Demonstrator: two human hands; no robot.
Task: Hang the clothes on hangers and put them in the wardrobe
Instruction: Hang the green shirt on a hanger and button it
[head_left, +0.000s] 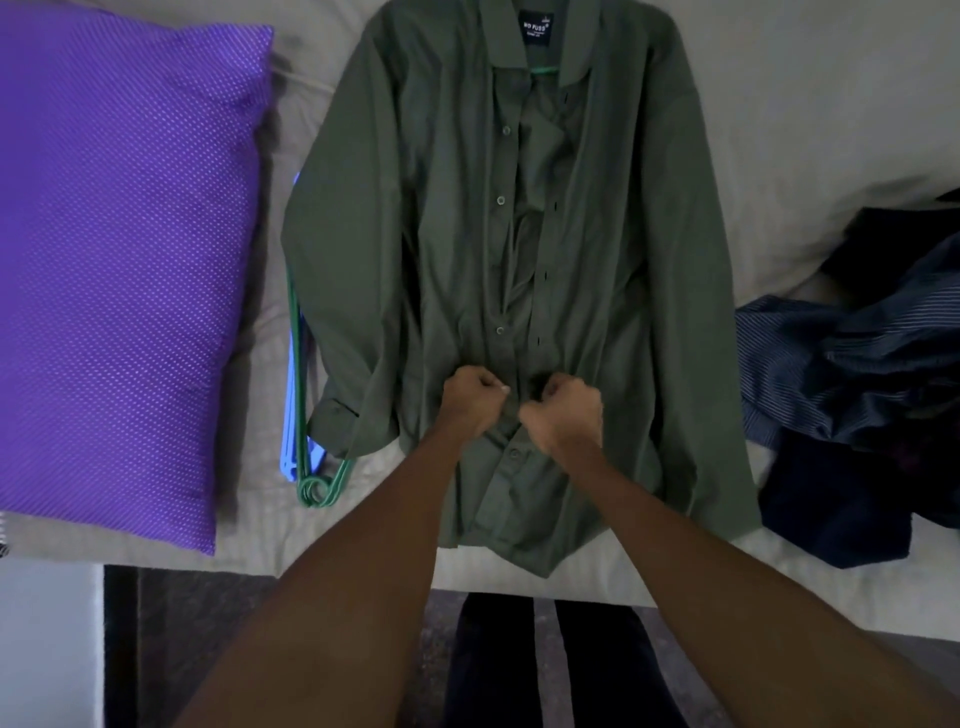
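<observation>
A dark green shirt (441, 234) lies flat on the grey bed (779, 104), collar away, front open above the waist. A green hanger (544, 69) barely peeks out under the collar. Left hand (474, 400) and right hand (563, 415) both pinch the placket, close together. Spare hangers (306, 467) are half hidden under a sleeve, beside a purple pillow (130, 260)

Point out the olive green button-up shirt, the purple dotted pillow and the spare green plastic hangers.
Olive green button-up shirt (415, 234): head view, left front panel.
Purple dotted pillow (119, 249): head view, middle of cover.
Spare green plastic hangers (316, 491): head view, hooks.
</observation>
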